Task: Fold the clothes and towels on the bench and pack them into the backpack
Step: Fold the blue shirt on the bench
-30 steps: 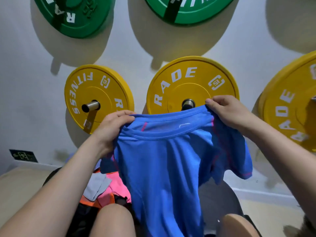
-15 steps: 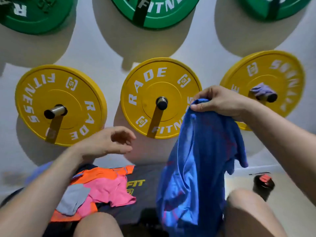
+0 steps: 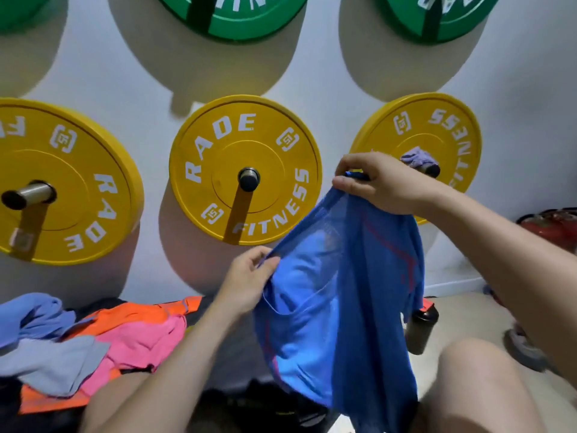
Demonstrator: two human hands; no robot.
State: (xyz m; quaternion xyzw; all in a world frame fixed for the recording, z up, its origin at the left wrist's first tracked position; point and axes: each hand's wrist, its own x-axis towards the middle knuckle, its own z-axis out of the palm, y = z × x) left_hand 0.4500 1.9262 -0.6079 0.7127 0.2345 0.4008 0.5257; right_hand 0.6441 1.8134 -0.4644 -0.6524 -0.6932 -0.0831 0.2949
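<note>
A blue mesh T-shirt (image 3: 337, 307) with thin red seams hangs in front of me, above my knees. My right hand (image 3: 377, 182) grips its top edge, held high. My left hand (image 3: 249, 279) pinches the shirt's left edge lower down, so the cloth stretches slantwise between the two hands. On the black bench (image 3: 215, 310) to the left lies a loose heap: a pink garment (image 3: 146, 339), an orange one (image 3: 131, 317), a grey-blue cloth (image 3: 53, 364) and a light blue towel (image 3: 31, 317). A dark, partly hidden thing lies under the shirt at the bottom; I cannot tell whether it is the backpack.
Yellow weight plates (image 3: 246, 170) and green ones (image 3: 231, 17) hang on pegs on the white wall ahead. A purple cloth (image 3: 416, 157) sits on the right plate's peg. A dark bottle with a red lid (image 3: 421, 329) stands on the floor at right, near a shoe (image 3: 524, 348).
My left hand let go of the shirt, then took its left edge again lower down. The right hand kept its grip. My view swung to the right.
</note>
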